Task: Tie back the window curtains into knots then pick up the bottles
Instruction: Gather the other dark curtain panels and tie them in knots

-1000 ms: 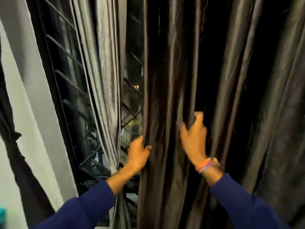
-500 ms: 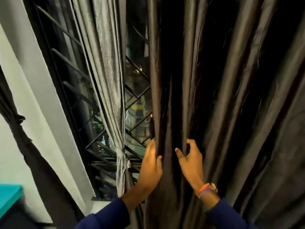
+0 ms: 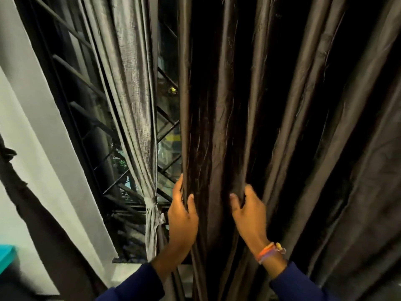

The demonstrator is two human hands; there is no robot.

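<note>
A dark brown curtain hangs in long folds over the middle and right of the view. My left hand grips its left edge, fingers behind the fabric and thumb in front. My right hand, a coloured band at the wrist, pinches a fold a little further right, fingers curled into the cloth. Left of them a grey curtain hangs tied in a knot low down. No bottles are in view.
A black window grille shows behind the grey curtain, with night lights outside. A pale wall runs down the left, crossed by a dark tied curtain. A teal object pokes in at the lower left edge.
Both hands have slid down the dark curtain and come closer together. The right hand's raised fingers have curled into a fold. The view has tilted down, showing the grey curtain's knot.
</note>
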